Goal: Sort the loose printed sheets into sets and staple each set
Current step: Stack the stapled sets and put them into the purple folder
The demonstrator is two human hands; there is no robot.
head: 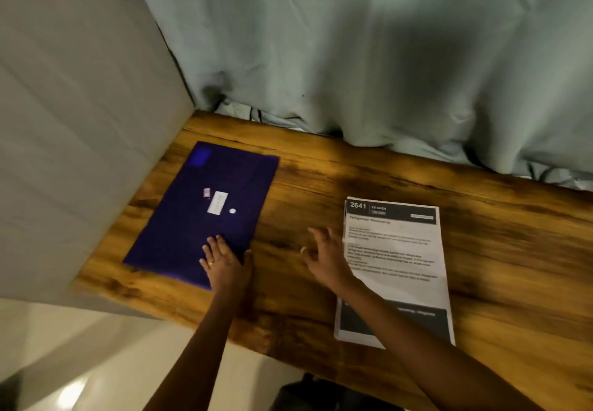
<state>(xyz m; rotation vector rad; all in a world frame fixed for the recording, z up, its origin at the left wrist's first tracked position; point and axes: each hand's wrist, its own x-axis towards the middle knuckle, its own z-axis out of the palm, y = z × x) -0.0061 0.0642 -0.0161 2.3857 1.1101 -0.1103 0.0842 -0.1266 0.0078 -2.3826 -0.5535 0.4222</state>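
While left hand [224, 263] lies flat on the folder [179, 227], right hand [324, 253] hovers, fingers [316, 234] spread

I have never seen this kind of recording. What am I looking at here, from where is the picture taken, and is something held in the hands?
There is no machine: a person wears one camera on the head, looking down at a wooden table. On it lie a dark blue mat with small white pieces on it, and a stack of printed sheets headed 2641 KITCHEN. The left hand rests flat on the mat. The right hand is spread open at the stack's left edge. Neither holds anything.
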